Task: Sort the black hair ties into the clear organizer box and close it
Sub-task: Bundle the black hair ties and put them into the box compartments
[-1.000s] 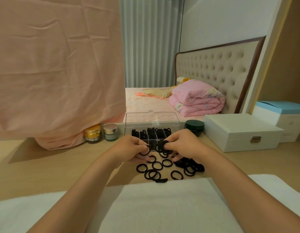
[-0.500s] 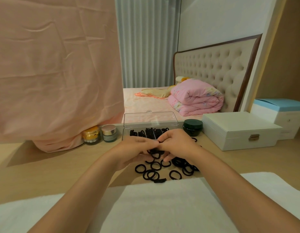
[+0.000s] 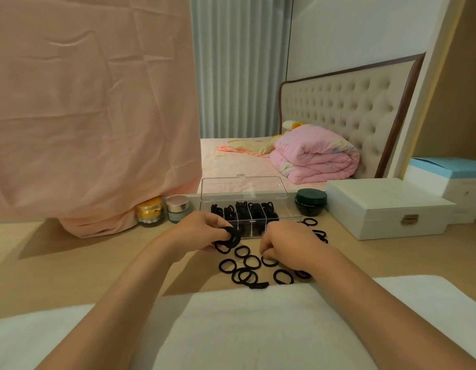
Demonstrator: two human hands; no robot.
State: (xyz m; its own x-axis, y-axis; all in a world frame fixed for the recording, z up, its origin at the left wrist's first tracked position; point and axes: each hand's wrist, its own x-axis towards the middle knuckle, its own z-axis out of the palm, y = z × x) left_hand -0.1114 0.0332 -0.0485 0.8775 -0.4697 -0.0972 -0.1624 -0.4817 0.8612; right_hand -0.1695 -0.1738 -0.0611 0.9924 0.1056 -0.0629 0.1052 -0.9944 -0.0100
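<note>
As far as the head view shows, the task is judged partly done: the clear organizer box [image 3: 285, 218] stands at the back of the table [image 3: 98, 265] with its lid [image 3: 243, 186] raised, and several compartments are already packed with black ties. A bundle of ties [image 3: 232, 235] is gripped in the left hand [image 3: 202, 231] just before the box, while a single tie [image 3: 269, 261] is apparently pinched by the curled right hand [image 3: 287, 245]. Loose hair ties [image 3: 247, 271] are scattered before the box and to its right, so further sorting and the closing are left. No writing can be read; labels on the jars [image 3: 178, 208] are too small.
</note>
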